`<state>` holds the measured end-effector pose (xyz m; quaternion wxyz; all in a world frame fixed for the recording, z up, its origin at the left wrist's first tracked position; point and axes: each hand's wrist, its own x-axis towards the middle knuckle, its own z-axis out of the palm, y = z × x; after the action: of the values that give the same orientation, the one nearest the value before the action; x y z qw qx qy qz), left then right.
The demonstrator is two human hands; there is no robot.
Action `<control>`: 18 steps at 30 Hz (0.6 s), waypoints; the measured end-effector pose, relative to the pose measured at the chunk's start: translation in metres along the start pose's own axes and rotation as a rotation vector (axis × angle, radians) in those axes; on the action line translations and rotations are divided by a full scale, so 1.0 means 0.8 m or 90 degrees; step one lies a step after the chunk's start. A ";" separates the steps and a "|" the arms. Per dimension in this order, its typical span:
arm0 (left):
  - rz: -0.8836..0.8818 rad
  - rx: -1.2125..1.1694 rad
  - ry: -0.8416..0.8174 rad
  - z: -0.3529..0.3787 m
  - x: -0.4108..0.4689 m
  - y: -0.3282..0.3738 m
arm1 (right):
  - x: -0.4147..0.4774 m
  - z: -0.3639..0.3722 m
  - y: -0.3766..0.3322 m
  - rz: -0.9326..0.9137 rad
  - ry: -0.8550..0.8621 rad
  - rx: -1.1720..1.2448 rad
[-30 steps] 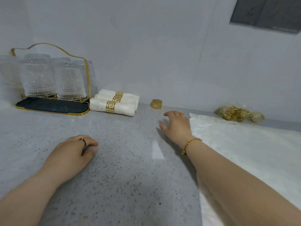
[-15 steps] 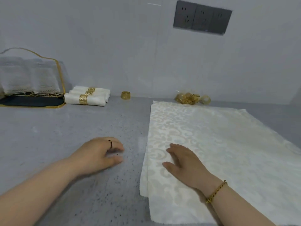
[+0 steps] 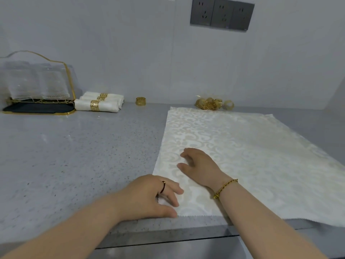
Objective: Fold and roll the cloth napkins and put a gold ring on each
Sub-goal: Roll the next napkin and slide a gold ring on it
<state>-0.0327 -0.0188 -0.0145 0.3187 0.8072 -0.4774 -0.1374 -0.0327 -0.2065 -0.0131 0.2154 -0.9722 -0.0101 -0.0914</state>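
A cream patterned cloth napkin (image 3: 252, 152) lies spread flat on the grey counter, its near right part hanging over the front edge. My left hand (image 3: 151, 196) rests on the napkin's near left corner, fingers apart, holding nothing. My right hand (image 3: 199, 167) lies flat on the napkin a little farther in, fingers slightly curled, with a gold bracelet on the wrist. Three rolled napkins with gold rings (image 3: 99, 104) lie at the back left. A single gold ring (image 3: 140, 101) stands by the wall. A pile of gold rings (image 3: 213, 104) sits behind the napkin's far edge.
A gold wire rack with glass tumblers (image 3: 35, 85) stands on a dark tray at the far left. The grey speckled counter (image 3: 78, 156) ends at a front edge just below my wrists. Wall sockets (image 3: 222, 14) are above.
My left hand has slid right onto the napkin's near left corner. My right hand came back from near the single ring onto the napkin. The view has swung right.
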 end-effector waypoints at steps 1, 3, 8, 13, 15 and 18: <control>0.002 0.004 0.013 0.003 -0.001 -0.001 | 0.000 0.000 0.000 0.001 0.000 0.000; 0.011 0.038 0.038 0.009 -0.002 -0.003 | -0.001 0.000 0.000 0.001 -0.006 -0.004; -0.044 -0.061 0.113 0.012 0.000 0.008 | -0.008 -0.004 -0.002 0.045 -0.009 0.151; -0.113 -0.172 0.158 0.003 0.005 0.006 | -0.057 -0.028 -0.007 -0.002 -0.119 0.334; -0.132 -0.172 0.174 0.000 0.008 0.006 | -0.076 -0.033 -0.003 -0.046 -0.162 0.218; -0.151 -0.157 0.203 -0.005 0.014 0.005 | -0.088 -0.035 0.002 -0.074 -0.107 0.045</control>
<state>-0.0277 -0.0279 -0.0078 0.4679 0.8242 -0.3021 -0.1023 -0.1064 -0.2187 -0.0014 0.2423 -0.9660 -0.0875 -0.0214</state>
